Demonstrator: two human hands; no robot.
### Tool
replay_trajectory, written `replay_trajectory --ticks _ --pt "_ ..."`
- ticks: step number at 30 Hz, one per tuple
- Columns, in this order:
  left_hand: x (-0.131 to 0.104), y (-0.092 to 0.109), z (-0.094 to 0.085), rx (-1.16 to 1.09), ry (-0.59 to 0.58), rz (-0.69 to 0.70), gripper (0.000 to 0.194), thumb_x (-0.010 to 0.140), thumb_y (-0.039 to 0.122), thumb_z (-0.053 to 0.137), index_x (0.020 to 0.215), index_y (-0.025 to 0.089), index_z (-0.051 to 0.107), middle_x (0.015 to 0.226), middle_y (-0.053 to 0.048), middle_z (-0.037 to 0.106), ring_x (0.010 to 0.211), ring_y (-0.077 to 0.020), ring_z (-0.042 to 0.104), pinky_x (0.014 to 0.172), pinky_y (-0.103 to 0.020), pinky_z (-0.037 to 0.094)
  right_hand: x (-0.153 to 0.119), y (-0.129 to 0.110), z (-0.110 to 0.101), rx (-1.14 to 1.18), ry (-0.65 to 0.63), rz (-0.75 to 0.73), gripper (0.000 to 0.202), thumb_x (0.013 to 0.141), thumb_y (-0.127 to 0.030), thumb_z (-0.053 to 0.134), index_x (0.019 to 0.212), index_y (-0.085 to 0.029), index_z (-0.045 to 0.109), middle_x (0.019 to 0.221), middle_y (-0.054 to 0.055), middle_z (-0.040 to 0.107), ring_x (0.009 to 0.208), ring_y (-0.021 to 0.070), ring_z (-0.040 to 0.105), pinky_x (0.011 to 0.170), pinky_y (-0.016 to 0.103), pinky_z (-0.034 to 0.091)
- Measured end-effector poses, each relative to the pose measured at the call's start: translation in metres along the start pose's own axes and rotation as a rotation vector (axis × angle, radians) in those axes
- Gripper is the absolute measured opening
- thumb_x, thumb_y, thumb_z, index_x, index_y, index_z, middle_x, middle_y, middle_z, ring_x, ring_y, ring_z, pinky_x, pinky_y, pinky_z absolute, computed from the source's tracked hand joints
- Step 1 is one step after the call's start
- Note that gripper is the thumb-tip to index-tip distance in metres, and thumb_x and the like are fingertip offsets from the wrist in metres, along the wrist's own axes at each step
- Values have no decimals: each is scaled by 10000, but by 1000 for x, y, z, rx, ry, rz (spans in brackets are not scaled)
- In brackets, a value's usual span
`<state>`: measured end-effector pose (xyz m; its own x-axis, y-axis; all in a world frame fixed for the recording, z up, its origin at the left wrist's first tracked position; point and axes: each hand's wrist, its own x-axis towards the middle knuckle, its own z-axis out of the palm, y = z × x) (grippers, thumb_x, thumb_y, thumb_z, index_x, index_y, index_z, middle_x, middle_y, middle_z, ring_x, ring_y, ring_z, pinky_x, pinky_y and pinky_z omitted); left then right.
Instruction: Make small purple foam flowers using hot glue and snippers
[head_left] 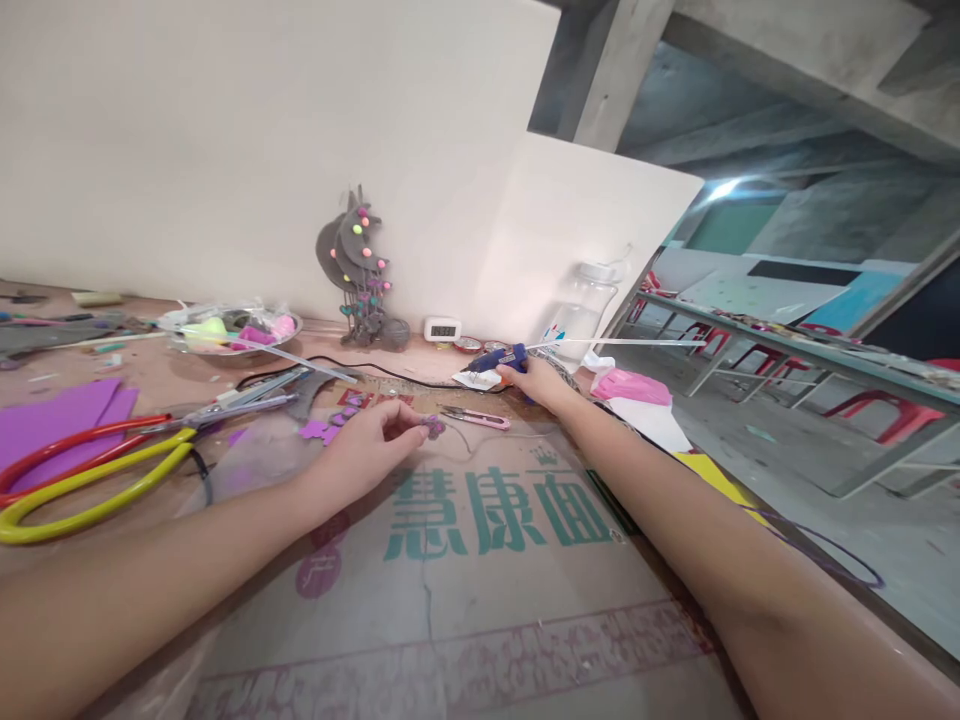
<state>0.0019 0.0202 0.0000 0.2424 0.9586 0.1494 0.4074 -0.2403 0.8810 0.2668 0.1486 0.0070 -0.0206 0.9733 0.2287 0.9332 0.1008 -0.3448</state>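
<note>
a blue hot glue gun [504, 357] is gripped in the right hand [546, 385], its nozzle aimed leftward above a white scrap [477, 380]; a long pale glue stick [637, 343] is seen jutting from its rear. between the thumb and fingers of the left hand [382, 437], a small purple and grey piece [433, 427] is pinched just above the printed sheet [510, 590]. a thin grey cord [463, 436] is seen beside the piece.

just to the right of the piece, pink-handled thread snips [480, 417] are laid. purple cutouts [321, 431] are scattered beyond the left wrist. farther left, scissors with red and yellow handles [161, 460] are placed partly over purple sheets [64, 425].

toward the back, a bowl [289, 335] is filled with bright craft bits, a grey crescent ornament [356, 255] is stood against the white panel [247, 150], and a digital timer [442, 330] and a clear jug [585, 305] are set to its right.
</note>
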Motion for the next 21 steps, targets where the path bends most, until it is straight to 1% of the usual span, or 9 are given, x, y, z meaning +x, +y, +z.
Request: replay_trajectory --ticks 6,10,12,15,18,21 --pt "-1 -1 0 -12 -10 -5 188 776 365 518 747 179 522 702 21 569 644 -128 506 588 -220 370 -8 7 -20 -90 2 -68 393 811 -494 463 949 -184 659 834 56 685 707 187 609 619 254 421" --pt "-1 -1 0 -12 -11 3 168 771 347 520 747 181 527 717 20 579 650 -129 512 588 -217 372 -16 11 -29 -166 34 -105 404 817 -507 453 941 -187 666 866 81 685 758 223 608 652 283 415" --pt "-1 -1 0 0 -10 4 164 772 344 516 747 182 530 718 19 587 646 -130 516 587 -218 374 -20 12 -29 -190 43 -120 413 820 -514 450 957 -185 659 887 92 682 789 235 607 673 293 414" --pt "-2 1 -1 19 -10 -4 169 768 348 519 753 181 538 723 12 601 648 -136 525 584 -222 380 -23 11 -22 -198 37 -137 399 817 -504 473 1009 -193 632 926 92 679 826 234 607 699 293 417" --pt "-2 1 -1 36 2 3 183 757 361 530 755 180 555 727 3 612 666 -150 541 588 -230 391 -22 12 -15 -194 35 -145 336 831 -399 499 1076 -189 593 1027 99 657 903 234 597 744 290 414" --pt "-1 0 -1 38 -3 10 189 755 367 528 759 181 564 711 0 616 668 -160 553 582 -238 398 -20 15 -13 -193 37 -127 310 844 -318 484 1099 -166 575 1081 128 635 956 256 583 783 314 407"
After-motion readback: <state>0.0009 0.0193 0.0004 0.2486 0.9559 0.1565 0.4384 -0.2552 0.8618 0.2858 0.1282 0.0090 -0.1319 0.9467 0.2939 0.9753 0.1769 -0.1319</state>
